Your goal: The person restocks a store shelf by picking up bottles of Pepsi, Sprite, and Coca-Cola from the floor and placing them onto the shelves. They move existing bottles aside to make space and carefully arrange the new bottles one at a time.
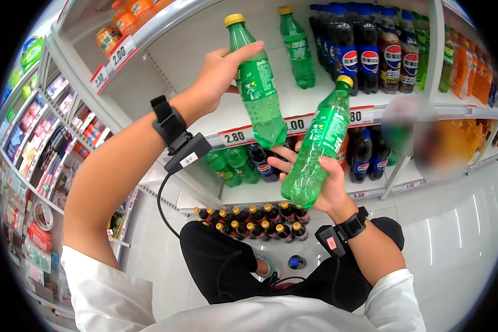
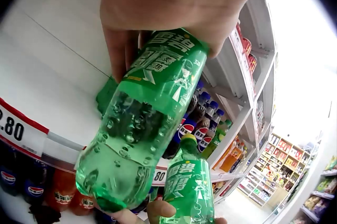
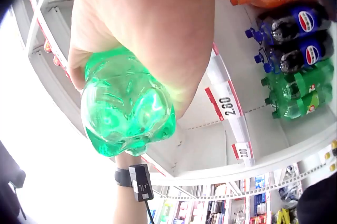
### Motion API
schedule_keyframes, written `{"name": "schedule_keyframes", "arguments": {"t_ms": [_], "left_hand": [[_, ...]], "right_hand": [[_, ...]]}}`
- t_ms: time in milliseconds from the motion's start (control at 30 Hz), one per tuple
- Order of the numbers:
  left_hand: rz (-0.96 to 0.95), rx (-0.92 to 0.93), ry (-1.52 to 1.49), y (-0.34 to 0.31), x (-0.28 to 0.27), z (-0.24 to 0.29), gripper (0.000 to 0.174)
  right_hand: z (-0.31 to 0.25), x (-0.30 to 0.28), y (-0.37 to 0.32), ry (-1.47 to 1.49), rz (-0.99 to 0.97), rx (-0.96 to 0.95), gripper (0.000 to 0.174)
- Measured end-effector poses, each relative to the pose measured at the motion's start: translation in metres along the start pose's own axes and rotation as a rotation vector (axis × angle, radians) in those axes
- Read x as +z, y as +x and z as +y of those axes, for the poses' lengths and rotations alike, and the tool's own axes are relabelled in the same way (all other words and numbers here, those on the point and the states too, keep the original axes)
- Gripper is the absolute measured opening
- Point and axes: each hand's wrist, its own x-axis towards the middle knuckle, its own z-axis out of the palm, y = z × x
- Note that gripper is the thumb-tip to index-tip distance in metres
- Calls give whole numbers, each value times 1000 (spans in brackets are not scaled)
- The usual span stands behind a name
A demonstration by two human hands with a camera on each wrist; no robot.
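Observation:
My left hand grips a green Sprite bottle with a yellow cap around its upper part, the thumb across the front. That bottle hangs nearly upright before the shelf edge. Lower and to the right, my right hand holds a second Sprite bottle by its lower part, its yellow cap tilted up and right. Fingers of the right hand reach out behind this bottle, close under the base of the first one. In the right wrist view the clear green base shows below the palm.
One more Sprite bottle stands on the upper shelf, left of Pepsi bottles. Price tags line its edge. Several yellow-capped dark bottles stand on the floor, with a blue-capped bottle between the person's legs.

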Motion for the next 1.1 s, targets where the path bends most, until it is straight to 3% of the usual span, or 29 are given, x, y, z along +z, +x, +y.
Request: {"name": "schedule_keyframes", "arguments": {"t_ms": [100,233,300,400,600,1100], "left_hand": [[-21,38,-4,25,18,2,52],[-34,50,-15,59,44,0,55],[97,46,-92,72,57,-4,45],[101,24,-99,89,68,-8,47],[90,-4,-74,105,83,-11,46],[130,67,-107,124,101,-20,51]], "right_hand": [[-13,-8,-11,18,-12,-112,47],[-24,-9,-29,49,83,-141,53],[-29,-12,-36,58,114,-166,52],[-34,-16,-46,79,168,-198,52],[-40,-20,-54,201,121,-243,46],[-34,-8,-54,-107,117,-139,50]]}}
